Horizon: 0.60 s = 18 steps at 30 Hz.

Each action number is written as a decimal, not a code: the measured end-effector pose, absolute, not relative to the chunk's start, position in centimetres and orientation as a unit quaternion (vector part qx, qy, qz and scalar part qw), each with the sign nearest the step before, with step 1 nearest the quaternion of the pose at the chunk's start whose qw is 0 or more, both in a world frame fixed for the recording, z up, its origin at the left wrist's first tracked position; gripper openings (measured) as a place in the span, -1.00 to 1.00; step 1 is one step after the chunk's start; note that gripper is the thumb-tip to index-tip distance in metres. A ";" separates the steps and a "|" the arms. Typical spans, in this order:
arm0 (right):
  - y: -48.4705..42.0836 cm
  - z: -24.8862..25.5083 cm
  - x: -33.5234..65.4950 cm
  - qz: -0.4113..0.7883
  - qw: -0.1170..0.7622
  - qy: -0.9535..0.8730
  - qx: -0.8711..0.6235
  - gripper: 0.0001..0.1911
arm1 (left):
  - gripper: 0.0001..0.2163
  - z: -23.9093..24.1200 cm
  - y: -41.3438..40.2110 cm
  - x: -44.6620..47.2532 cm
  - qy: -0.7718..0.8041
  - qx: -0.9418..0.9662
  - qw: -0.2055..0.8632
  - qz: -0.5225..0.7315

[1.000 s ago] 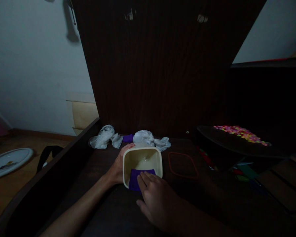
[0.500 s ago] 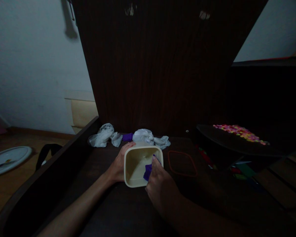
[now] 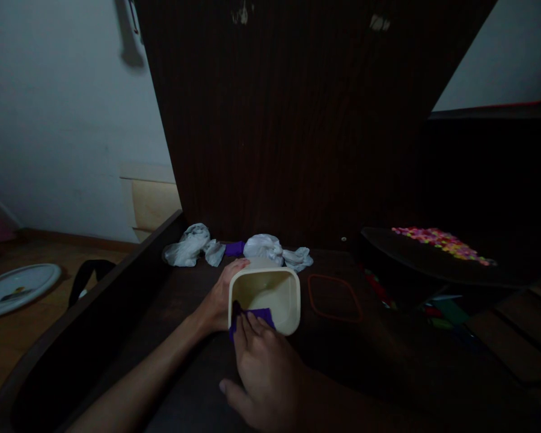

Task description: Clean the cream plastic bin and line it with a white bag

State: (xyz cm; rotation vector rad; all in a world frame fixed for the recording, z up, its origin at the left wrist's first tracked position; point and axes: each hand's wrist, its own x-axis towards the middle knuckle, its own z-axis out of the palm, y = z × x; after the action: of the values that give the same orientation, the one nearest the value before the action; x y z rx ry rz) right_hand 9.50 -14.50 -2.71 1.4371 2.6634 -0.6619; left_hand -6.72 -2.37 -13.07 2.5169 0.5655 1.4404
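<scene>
the right hand (image 3: 268, 364), fingers flat on the cloth (image 3: 265, 315), thumb apart, has shifted to the tub's (image 3: 286, 294) near left, wiping there; the left hand's (image 3: 219, 300) fingers clamp the tub.

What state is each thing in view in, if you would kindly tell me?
Cream rounded-square plastic tub: uncovered, tilted, held by the left hand.
Purple cloth inside it: partly spread, under the fingers of the right hand.
Small purple piece behind: lying between bags.
White plastic bags: crumpled.
Orange rounded-square outline: flat, apart from the tub.
Multicoloured small pieces: loosely spread.
</scene>
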 end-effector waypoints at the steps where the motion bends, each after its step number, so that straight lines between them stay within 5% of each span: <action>1: -14.5 -2.7 9.5 -0.234 0.000 0.857 0.459 -0.10 | -0.04 -13.1 -2.4 -6.7 0.191 0.847 0.096 0.487; 8: -14.4 -3.1 9.5 -0.303 -0.131 0.813 0.480 -0.12 | -0.04 -13.0 -2.4 -6.7 0.216 0.844 0.098 0.481; 18: -14.4 -3.8 10.9 -0.171 -0.023 0.881 0.440 -0.20 | -0.08 -12.8 -2.2 -6.9 0.208 0.846 0.110 0.478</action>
State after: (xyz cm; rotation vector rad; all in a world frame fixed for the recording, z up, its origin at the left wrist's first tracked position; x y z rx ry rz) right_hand 10.95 -14.43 -3.79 1.4034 2.8086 -0.5465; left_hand -6.91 -2.23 -12.85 2.4858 0.6119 1.4054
